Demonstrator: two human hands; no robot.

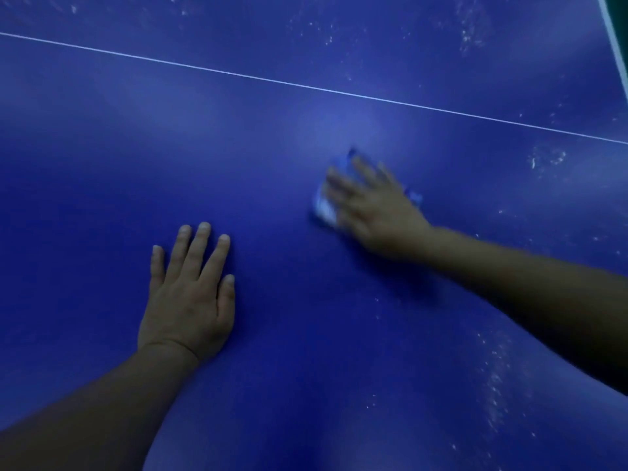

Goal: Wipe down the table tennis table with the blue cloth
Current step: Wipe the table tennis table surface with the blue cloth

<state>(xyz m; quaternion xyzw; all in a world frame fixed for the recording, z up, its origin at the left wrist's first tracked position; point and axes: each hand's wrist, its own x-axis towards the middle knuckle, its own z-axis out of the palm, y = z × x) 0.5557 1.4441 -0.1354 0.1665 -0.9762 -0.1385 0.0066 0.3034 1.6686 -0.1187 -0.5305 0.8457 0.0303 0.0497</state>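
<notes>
Left hand (188,300) rests flat, fingers straight, on the blue desk (102,147) at 7 o'clock. Right hand (370,205), blurred, presses spread fingers on the blue cloth (326,207) at 2 o'clock.

Right hand (373,205) is motion-blurred, hiding most of the blue cloth (326,207).
</notes>
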